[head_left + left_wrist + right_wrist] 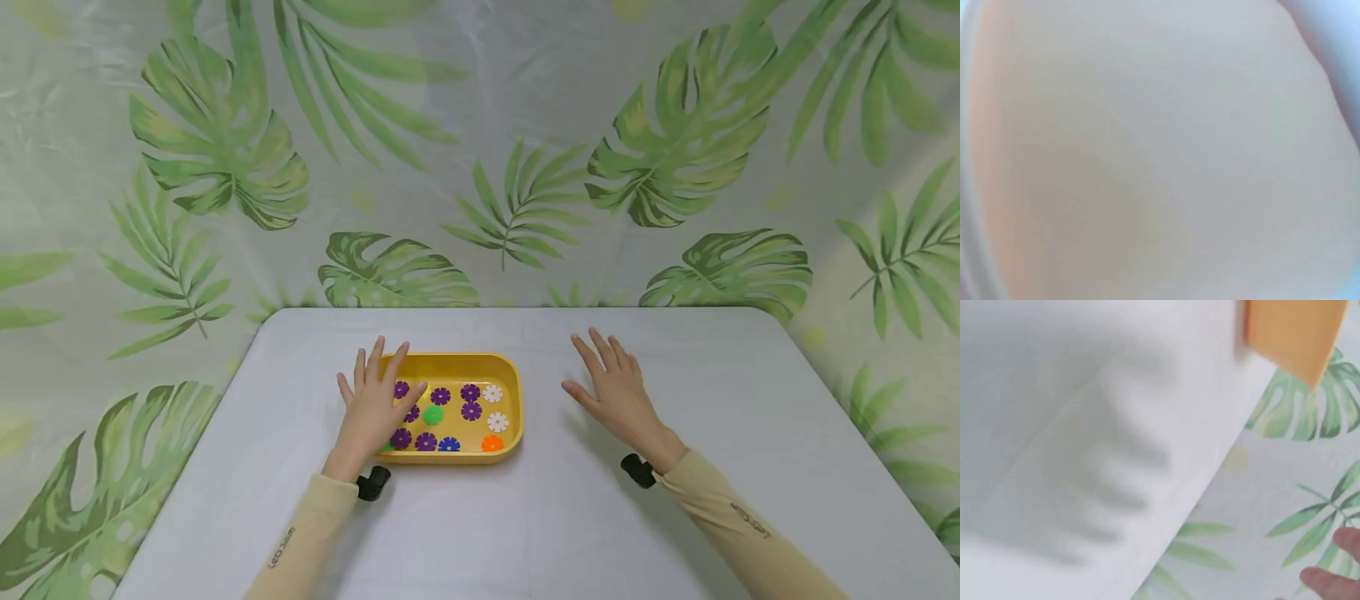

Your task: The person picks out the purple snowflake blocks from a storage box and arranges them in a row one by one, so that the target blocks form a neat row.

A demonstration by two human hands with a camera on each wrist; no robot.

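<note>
A yellow tray sits on the white table, a little left of its middle. In it lie several flower-shaped discs: purple ones, white ones, a green one, a blue one and an orange one. My left hand lies flat over the tray's left end, fingers spread and straight, hiding the discs beneath it. My right hand lies flat on the table to the right of the tray, apart from it. A corner of the tray and my fingertips show in the right wrist view. The left wrist view is a pale blur.
A leaf-patterned cloth hangs behind the table and falls around its sides. The table's far edge runs just beyond the tray. Black wrist cameras sit at both cuffs. Bare tabletop stretches in front and to the right.
</note>
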